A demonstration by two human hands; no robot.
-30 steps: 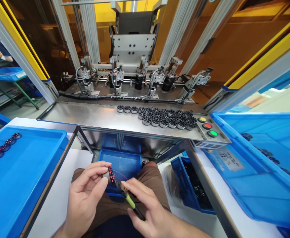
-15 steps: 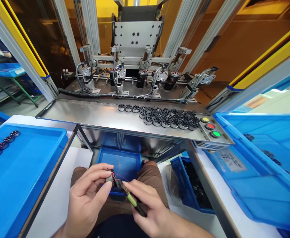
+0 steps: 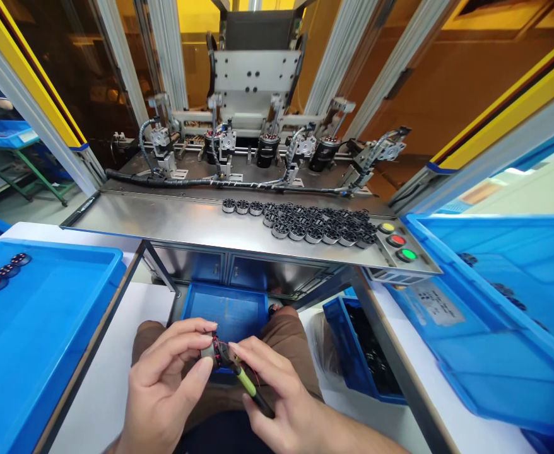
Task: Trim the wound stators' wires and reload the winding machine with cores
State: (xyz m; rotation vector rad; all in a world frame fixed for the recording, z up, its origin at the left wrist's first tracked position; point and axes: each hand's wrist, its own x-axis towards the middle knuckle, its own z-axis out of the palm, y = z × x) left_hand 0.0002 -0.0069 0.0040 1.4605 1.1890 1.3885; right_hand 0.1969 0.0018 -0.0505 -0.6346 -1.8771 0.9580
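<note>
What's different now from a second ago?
The pink wire no longer arches high from the round part; a strand now shows beneath the right hand's fingers. Nothing was taken or released: the left hand still holds the part, the right the pliers. Bench parts haven't moved.

The left hand (image 3: 168, 384) keeps a pinching grip, fingers (image 3: 182, 340) arched along the far side, thumb (image 3: 194, 381) on the near side. Just right of it, the right hand (image 3: 284, 391) is closed, foremost fingers stretched leftward, thumb nearer; its forearm (image 3: 353, 435) slants in from near right.
</note>
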